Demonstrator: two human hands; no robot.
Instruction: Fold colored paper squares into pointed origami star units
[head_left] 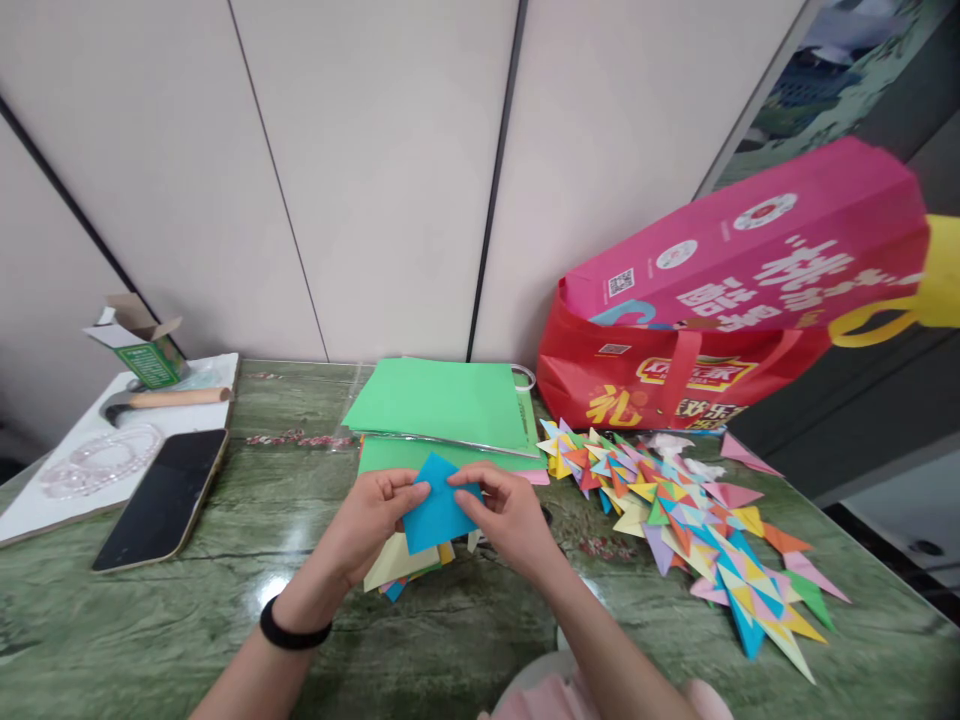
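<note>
A blue square of paper (pixel 441 515) is held up between both hands, above the green marbled table. My left hand (pixel 379 515) pinches its left edge between thumb and fingers; a black band circles that wrist. On the other side, my right hand (pixel 506 510) grips the upper right edge with thumb and fingertips. Beneath the blue paper lies a small stack of coloured paper (pixel 401 565), partly hidden by it. Just behind the hands are green sheets (pixel 442 400), some in a clear sleeve.
Many folded multicoloured paper pieces (pixel 675 510) spread over the right side, before a red bag (pixel 630 375) and a pink bag (pixel 750 240). At left are a phone (pixel 161 500), a wooden-handled tool (pixel 180 398), a small green box (pixel 154 362) and clear beads (pixel 101 465).
</note>
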